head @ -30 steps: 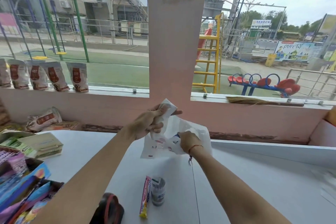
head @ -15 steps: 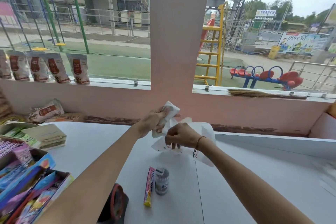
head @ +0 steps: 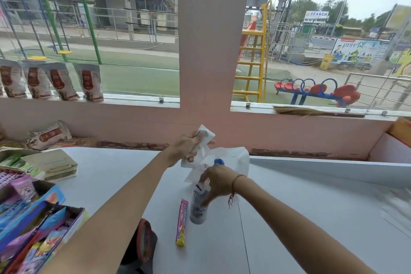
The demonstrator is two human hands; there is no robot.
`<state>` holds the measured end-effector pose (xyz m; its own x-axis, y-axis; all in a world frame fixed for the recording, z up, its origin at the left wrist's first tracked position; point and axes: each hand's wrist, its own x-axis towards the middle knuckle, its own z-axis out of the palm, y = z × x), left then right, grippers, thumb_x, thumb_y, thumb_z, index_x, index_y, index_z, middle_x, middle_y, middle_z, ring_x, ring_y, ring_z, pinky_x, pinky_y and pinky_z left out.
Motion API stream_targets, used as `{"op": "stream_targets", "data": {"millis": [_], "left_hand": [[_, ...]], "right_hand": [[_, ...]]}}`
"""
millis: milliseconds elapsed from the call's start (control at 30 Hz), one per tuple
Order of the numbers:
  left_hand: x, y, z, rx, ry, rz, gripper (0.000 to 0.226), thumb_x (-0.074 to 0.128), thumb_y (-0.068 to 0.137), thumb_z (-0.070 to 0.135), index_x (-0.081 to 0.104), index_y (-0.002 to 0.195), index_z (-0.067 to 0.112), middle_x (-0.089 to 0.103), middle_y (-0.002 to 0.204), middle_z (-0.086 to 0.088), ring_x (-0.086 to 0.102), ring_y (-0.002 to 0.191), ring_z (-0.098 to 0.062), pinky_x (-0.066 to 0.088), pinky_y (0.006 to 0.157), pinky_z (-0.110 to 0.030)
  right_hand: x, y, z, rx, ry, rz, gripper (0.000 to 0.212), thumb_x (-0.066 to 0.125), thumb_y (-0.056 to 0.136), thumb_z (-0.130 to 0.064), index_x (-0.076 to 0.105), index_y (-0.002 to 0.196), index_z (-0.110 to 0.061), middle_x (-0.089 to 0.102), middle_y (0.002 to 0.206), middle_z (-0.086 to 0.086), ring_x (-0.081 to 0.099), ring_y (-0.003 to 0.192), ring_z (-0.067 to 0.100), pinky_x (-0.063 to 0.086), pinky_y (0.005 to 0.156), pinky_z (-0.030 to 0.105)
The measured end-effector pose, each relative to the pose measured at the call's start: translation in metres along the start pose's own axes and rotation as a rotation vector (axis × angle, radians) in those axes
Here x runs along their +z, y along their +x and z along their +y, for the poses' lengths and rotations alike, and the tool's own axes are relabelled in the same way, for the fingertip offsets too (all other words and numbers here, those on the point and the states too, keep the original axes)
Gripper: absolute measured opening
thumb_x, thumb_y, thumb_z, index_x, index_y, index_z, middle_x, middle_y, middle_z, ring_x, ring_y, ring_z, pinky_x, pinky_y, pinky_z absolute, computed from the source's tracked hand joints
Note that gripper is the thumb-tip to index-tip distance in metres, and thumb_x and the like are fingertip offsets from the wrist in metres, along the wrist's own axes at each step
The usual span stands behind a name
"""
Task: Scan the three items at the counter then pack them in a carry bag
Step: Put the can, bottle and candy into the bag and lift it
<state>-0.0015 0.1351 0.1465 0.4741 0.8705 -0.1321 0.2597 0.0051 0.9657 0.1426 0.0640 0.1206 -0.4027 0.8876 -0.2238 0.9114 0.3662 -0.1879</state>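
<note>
1. Under my right hand (head: 219,181) the jar (head: 198,206) lies on the counter (head: 311,218), fingers closing on it, long axis pointing away toward the bag (head: 233,160)
2. Candy stick (head: 182,221) lies just left, parallel
3. Left hand (head: 189,147) pinches the bag's mouth up; something blue-capped shows inside
</note>
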Motion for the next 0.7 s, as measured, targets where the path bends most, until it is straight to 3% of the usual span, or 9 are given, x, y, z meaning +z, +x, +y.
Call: {"op": "stream_targets", "data": {"millis": [100, 167, 300, 400, 500, 600, 633, 700], "left_hand": [[-0.003, 0.002, 0.0, -0.004, -0.135, 0.026, 0.028, 0.039, 0.1, 0.034, 0.056, 0.108, 0.013, 0.039, 0.058, -0.005, 0.03, 0.038, -0.008, 0.032, 0.038, -0.02], [-0.002, 0.002, 0.001, -0.002, -0.168, 0.049, 0.022, 0.04, 0.1, 0.033, 0.056, 0.095, 0.018, 0.037, 0.049, 0.004, 0.03, 0.036, -0.008, 0.031, 0.038, -0.019], [0.0, 0.002, 0.007, -0.013, -0.289, -0.003, 0.016, 0.042, 0.099, 0.031, 0.055, 0.094, 0.022, 0.033, 0.061, 0.001, 0.029, 0.033, -0.006, 0.031, 0.035, -0.017], [0.001, -0.001, 0.016, -0.004, -0.363, -0.09, 0.017, 0.042, 0.099, 0.031, 0.057, 0.103, 0.024, 0.038, 0.068, 0.002, 0.027, 0.032, -0.003, 0.034, 0.035, -0.016], [0.001, -0.002, 0.019, -0.026, -0.35, -0.161, 0.022, 0.041, 0.099, 0.031, 0.056, 0.111, 0.023, 0.051, 0.078, -0.001, 0.028, 0.032, -0.003, 0.035, 0.036, -0.016], [0.003, -0.005, 0.011, -0.057, -0.294, -0.225, 0.026, 0.038, 0.1, 0.032, 0.051, 0.119, 0.019, 0.072, 0.103, 0.002, 0.025, 0.034, -0.005, 0.037, 0.04, -0.016], [0.005, -0.006, 0.007, -0.068, -0.282, -0.219, 0.026, 0.038, 0.1, 0.033, 0.05, 0.119, 0.02, 0.072, 0.094, 0.005, 0.025, 0.034, -0.005, 0.037, 0.04, -0.017], [0.008, -0.007, 0.001, -0.085, -0.247, -0.18, 0.024, 0.041, 0.099, 0.035, 0.053, 0.115, 0.022, 0.056, 0.071, 0.003, 0.027, 0.034, -0.005, 0.038, 0.041, -0.018]], "right_hand": [[-0.041, -0.014, 0.03, 0.054, 0.35, 0.17, 0.041, 0.082, 0.065, -0.045, 0.073, 0.091, -0.014, 0.075, 0.092, 0.007, 0.068, 0.075, 0.019, 0.06, 0.076, 0.04], [-0.059, -0.021, 0.049, 0.099, 0.474, 0.292, 0.042, 0.084, 0.068, -0.035, 0.07, 0.099, -0.01, 0.075, 0.097, 0.009, 0.069, 0.078, 0.019, 0.061, 0.078, 0.041], [-0.049, -0.013, 0.067, 0.272, 0.283, 0.449, 0.053, 0.082, 0.067, -0.033, 0.062, 0.112, -0.012, 0.07, 0.107, 0.008, 0.065, 0.093, 0.027, 0.056, 0.086, 0.039], [-0.021, 0.004, 0.067, 0.377, -0.001, 0.374, 0.038, 0.067, 0.082, -0.034, 0.06, 0.113, -0.013, 0.069, 0.11, 0.009, 0.064, 0.095, 0.026, 0.054, 0.088, 0.037], [0.0, 0.018, 0.064, 0.493, 0.06, 0.256, 0.035, 0.046, 0.095, -0.032, 0.055, 0.117, -0.007, 0.061, 0.12, 0.016, 0.062, 0.103, 0.031, 0.051, 0.09, 0.04], [0.016, 0.025, 0.064, 0.508, 0.05, 0.115, 0.042, 0.038, 0.1, -0.028, 0.039, 0.134, -0.005, 0.05, 0.133, 0.02, 0.054, 0.118, 0.036, 0.045, 0.098, 0.044], [0.02, 0.025, 0.063, 0.503, 0.026, 0.098, 0.042, 0.036, 0.101, -0.026, 0.035, 0.137, -0.006, 0.049, 0.134, 0.019, 0.053, 0.119, 0.036, 0.044, 0.099, 0.046], [0.024, 0.024, 0.06, 0.488, -0.05, 0.129, 0.04, 0.033, 0.101, -0.017, 0.035, 0.139, -0.005, 0.053, 0.133, 0.019, 0.053, 0.119, 0.035, 0.045, 0.098, 0.046]]}}
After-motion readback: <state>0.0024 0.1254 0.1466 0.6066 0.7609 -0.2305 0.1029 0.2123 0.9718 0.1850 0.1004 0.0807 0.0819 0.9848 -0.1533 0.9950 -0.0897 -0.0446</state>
